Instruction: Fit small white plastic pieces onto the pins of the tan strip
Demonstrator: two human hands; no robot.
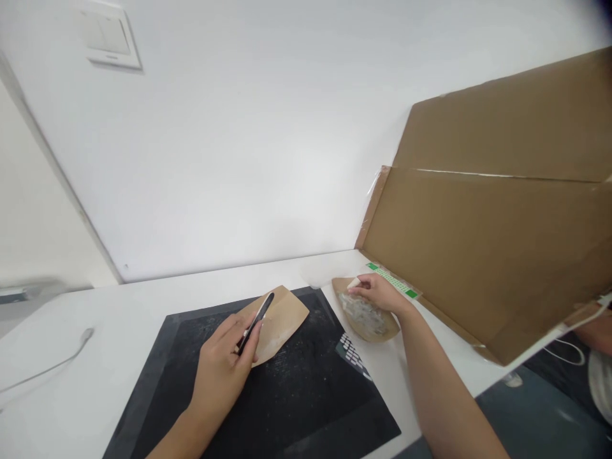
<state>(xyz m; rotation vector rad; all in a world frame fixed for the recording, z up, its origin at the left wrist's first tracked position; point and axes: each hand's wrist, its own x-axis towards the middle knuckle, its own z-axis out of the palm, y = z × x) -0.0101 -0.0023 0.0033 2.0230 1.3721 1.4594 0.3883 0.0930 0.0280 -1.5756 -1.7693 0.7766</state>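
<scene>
My left hand [227,347] is closed around a slim black pen-like tool [256,322], its rounded end pointing up and away. Whether it is tweezers or a knife I cannot tell. Under that hand a piece of brown paper [285,315] lies on the black mat [306,395], with pale specks on it. My right hand [377,292] pinches a small white piece [354,282] above a brown paper tray [393,331]. Crumpled, clear plastic-like scraps [366,313] fill this tray.
A large cardboard sheet [478,242] stands along the right side. At its foot lies a green-and-white strip [393,279]. White stickers on a dark card [352,356] rest at the mat's right edge. A grey cable [57,364] lies left. Another person's arm [595,331] shows at far right.
</scene>
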